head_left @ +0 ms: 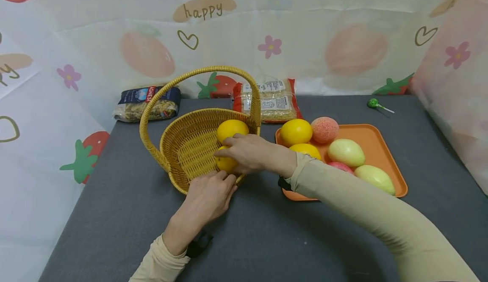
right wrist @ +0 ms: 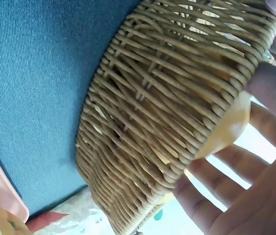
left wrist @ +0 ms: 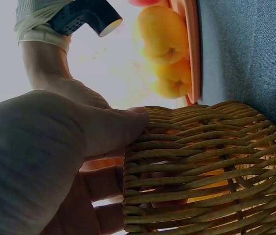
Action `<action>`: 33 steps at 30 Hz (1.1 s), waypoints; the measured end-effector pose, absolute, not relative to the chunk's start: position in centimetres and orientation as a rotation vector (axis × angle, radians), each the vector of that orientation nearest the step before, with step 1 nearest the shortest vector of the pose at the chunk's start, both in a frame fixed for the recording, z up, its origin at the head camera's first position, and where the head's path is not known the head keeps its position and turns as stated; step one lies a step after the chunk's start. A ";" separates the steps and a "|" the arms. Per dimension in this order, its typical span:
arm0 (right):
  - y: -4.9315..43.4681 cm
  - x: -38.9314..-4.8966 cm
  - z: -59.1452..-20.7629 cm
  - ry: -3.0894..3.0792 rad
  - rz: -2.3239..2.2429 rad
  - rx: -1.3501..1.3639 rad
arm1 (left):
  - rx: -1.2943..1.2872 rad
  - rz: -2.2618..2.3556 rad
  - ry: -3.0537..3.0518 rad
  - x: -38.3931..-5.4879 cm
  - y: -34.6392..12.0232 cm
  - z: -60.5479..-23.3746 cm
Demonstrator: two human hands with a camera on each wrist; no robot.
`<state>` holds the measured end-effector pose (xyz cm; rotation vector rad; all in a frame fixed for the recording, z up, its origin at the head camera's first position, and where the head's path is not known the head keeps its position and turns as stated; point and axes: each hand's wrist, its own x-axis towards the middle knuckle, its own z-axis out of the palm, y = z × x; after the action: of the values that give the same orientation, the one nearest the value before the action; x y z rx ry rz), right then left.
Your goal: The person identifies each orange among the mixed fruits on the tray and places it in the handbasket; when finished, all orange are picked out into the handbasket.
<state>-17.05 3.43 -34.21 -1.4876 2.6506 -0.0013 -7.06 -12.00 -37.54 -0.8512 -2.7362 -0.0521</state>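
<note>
A yellow wicker basket (head_left: pixel 196 148) with a tall arched handle stands on the table, holding two oranges. My left hand (head_left: pixel 211 192) grips its near rim, thumb outside and fingers inside, as the left wrist view shows. Reaching over the right side of the rim, my right hand (head_left: pixel 251 151) holds the nearer orange (head_left: pixel 225 163) inside the basket, its fingers around the fruit. The other orange (head_left: pixel 231 129) lies just behind, against the right wall. In the right wrist view, the wicker wall (right wrist: pixel 148 112) partly hides the held orange (right wrist: pixel 228 129).
An orange tray (head_left: pixel 375 144) at right carries two more oranges (head_left: pixel 296 131), a rough pinkish round fruit (head_left: pixel 325 130), pale yellow-green fruits (head_left: pixel 346 152) and a partly covered pink one. Behind are a pasta bag (head_left: pixel 148 104), a red-edged grain bag (head_left: pixel 267 100) and a green lollipop (head_left: pixel 373 103).
</note>
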 end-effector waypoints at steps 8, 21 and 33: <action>3.2 -16.9 -34.5 2.683 0.054 -1.540 | -0.850 -0.042 -2.730 -7.0 -12.0 -37.5; 3.0 -16.9 -34.2 2.688 0.252 -1.565 | -0.861 -0.055 -2.689 -7.2 -12.0 -37.8; 3.3 -17.5 -34.6 2.769 0.234 -1.598 | -0.860 -0.045 -2.691 -7.2 -12.1 -37.8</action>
<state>-17.54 3.31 -34.58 -1.5978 2.7694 0.2341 -7.21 -12.08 -37.82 -0.8595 -2.6913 -0.0449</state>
